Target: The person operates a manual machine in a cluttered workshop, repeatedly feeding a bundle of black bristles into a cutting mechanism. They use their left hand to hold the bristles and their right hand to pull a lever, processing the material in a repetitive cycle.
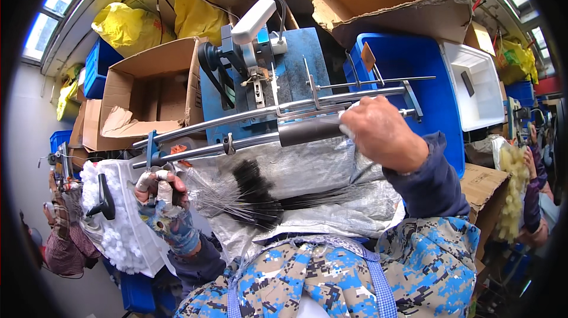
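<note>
My right hand (pixel 381 131) is closed at the right end of a dark grey sleeve (pixel 310 131) on the front metal rod. White wrapping shows at its fingertips. Beside the left end of the rails is my left hand (pixel 163 189), its taped fingers curled in; whether something small is in them cannot be made out. Between my hands, thin wire-stemmed brushes with black bristles (pixel 255 191) lie fanned out on a silvery woven sheet (pixel 302 167). Behind the rails stands a machine on a blue metal plate (pixel 302 52), with a white elongated housing (pixel 254 21) on top.
Left of the machine is an open cardboard box (pixel 151 93). A white crate (pixel 133 223) holds fluffy white pieces and a black-handled tool (pixel 105 198). At right are a blue bin (pixel 438 99), a white tray (pixel 478 90) and a large carton (pixel 390 16). Other people work at both sides.
</note>
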A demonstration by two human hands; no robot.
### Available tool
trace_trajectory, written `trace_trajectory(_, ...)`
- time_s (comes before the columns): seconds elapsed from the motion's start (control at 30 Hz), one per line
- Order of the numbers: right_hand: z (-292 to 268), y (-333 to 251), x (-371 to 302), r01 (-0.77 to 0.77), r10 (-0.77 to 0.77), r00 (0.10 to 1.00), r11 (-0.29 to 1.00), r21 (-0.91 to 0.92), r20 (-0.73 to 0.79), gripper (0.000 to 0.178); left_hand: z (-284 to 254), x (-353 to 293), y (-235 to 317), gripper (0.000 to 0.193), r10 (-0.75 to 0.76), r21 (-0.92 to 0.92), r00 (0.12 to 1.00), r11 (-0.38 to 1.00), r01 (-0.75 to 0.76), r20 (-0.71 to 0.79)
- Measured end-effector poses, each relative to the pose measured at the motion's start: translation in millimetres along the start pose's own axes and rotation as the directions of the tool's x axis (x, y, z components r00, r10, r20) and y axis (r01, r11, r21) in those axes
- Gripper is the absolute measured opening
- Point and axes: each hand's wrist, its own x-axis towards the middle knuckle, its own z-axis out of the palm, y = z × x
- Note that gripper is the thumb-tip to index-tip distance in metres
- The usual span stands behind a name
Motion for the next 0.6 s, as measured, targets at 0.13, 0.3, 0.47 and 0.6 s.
trace_trajectory(0.13, 38, -60, -5, 0.245, -0.203, 0.969, 0.756, 0.607, -0.139, 0.030, 61, -14, -5, 0.026, -0.062, -0.077, 0.972, 0.994, 0.081, 0.225)
trace_trajectory(0.3, 26, -84, 13, 0.012, -0.120, 0.993, 0.264, 0.964, 0.020, 0.023, 83, -24, -14, 0.033, 0.169, -0.049, 0.863, 0.985, -0.166, 0.477)
trace_trajectory(0.47, 27, -26, 45, 0.073, 0.051, 0.932, 0.944, 0.322, -0.360, 0.015, 44, -20, -37, 0.042, -0.215, 0.741, 0.721, 0.349, -0.573, 0.659)
trace_trajectory(0.6, 55, 12, 108, -0.131, 0.106, 0.925, 0.990, -0.046, -0.366, 0.013, 33, -26, -67, 0.041, -0.311, 0.729, 0.678, 0.463, -0.505, 0.667)
